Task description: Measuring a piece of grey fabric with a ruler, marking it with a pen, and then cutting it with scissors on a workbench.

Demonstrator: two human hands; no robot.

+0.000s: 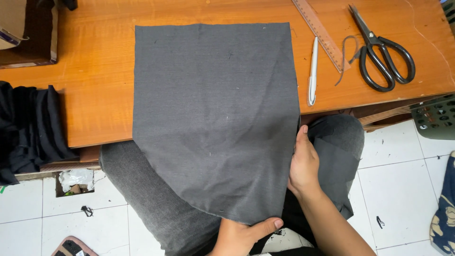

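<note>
A dark grey fabric panel (213, 114) lies flat on the orange wooden table (95, 71), and its rounded lower part hangs over the front edge onto my lap. My left hand (244, 236) pinches the bottom edge of the panel, thumb on top. At the panel's right edge, just below the table front, is my right hand (303, 163), with its fingers curled against and under the cloth. A second grey fabric piece (339, 163) rests on my right knee beside that hand.
On the table right of the panel lie a white pen (313, 71), a long ruler (321, 33) and black-handled scissors (386, 57). Black cloth (28, 128) is heaped at the left edge. A green basket (436, 116) sits at right over the white tiled floor.
</note>
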